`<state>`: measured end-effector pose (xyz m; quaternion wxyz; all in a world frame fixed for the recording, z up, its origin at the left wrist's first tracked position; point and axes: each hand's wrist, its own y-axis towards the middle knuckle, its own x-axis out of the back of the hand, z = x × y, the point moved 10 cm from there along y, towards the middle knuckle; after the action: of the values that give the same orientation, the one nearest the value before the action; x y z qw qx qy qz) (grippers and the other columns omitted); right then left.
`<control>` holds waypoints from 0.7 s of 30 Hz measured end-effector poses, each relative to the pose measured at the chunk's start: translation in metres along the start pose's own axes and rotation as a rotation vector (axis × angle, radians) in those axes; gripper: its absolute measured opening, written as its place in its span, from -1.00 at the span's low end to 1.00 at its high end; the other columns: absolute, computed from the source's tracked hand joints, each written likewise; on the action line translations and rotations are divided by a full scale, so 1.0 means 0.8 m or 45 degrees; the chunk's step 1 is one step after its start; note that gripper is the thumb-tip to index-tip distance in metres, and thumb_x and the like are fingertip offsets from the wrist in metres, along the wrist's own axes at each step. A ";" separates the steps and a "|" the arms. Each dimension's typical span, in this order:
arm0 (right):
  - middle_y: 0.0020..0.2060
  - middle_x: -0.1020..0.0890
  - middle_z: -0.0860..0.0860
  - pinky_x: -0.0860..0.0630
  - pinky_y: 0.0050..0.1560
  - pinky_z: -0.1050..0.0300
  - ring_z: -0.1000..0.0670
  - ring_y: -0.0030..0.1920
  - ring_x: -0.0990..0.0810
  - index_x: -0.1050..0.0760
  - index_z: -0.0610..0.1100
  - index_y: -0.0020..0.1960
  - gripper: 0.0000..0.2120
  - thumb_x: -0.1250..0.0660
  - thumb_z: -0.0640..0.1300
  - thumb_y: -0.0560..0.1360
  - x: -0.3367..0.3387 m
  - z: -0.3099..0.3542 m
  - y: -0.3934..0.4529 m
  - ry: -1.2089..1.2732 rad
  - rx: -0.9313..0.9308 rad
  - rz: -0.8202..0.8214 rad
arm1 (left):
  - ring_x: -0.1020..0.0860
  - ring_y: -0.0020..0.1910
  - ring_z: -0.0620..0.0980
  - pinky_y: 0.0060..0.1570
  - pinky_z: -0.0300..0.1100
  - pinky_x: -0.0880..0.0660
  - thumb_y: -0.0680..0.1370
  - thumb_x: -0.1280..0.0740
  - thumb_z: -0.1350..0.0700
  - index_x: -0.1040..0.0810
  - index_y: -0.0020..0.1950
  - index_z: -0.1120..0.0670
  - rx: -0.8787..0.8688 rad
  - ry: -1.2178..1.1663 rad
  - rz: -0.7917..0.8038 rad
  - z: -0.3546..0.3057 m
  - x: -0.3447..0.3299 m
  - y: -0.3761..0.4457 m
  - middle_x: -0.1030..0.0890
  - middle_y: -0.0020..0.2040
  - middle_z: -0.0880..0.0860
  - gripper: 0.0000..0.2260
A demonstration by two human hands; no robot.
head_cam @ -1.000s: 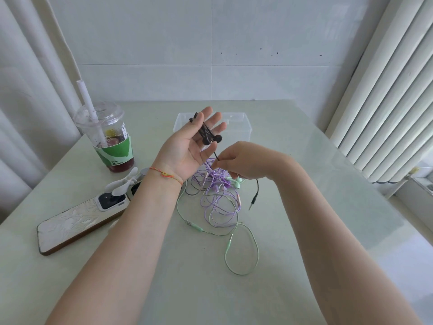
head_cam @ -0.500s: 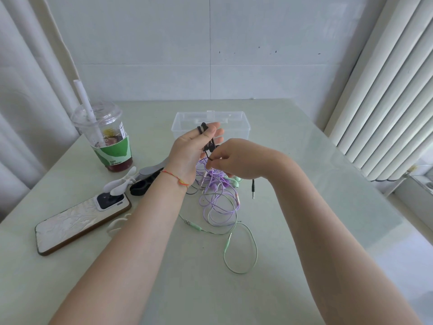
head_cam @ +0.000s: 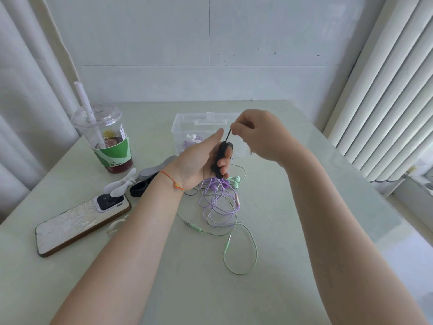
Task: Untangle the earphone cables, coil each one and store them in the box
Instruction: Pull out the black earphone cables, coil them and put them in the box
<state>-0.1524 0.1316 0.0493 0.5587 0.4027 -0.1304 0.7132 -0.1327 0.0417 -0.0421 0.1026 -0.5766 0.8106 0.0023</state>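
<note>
My left hand (head_cam: 199, 160) holds a black earphone cable (head_cam: 219, 158) wound in a tight coil round its fingers. Just above it, my right hand (head_cam: 260, 134) pinches the free end of that black cable and holds it taut. Below both hands a purple earphone cable (head_cam: 218, 202) and a mint green earphone cable (head_cam: 243, 249) lie tangled on the table. Behind the hands stands a clear plastic box (head_cam: 187, 120), open, with a pale purple and white earphone inside at its left.
A plastic cup (head_cam: 105, 137) with a white straw and a dark drink stands at the left. Nearer lie a phone (head_cam: 77, 226) in a white case, a small white fan (head_cam: 119, 186) and a grey and black object (head_cam: 150, 177). White blinds (head_cam: 386, 102) hang at the right.
My right hand rose from below the left hand to above it, pulling the black cable's end up. The dangling plug is gone from view. The coil on my left fingers looks thicker.
</note>
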 end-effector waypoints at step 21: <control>-0.29 -0.62 -0.09 -0.58 -0.16 0.03 -0.03 -0.33 -0.60 -0.53 -0.27 0.00 -0.75 -0.20 -0.10 0.61 -0.049 -0.002 -0.003 0.378 -0.094 0.257 | -0.18 -0.57 -0.11 -0.47 -0.26 -0.32 0.64 -0.09 0.00 -0.25 -0.42 0.00 -0.194 -0.765 -0.176 -0.028 0.032 -0.006 -0.16 -0.54 -0.07 -0.59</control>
<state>-0.1489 0.1062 0.0196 0.5117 0.2571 -0.1124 0.8121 -0.1402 0.0131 -0.0239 0.2938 -0.6098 0.7005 0.2262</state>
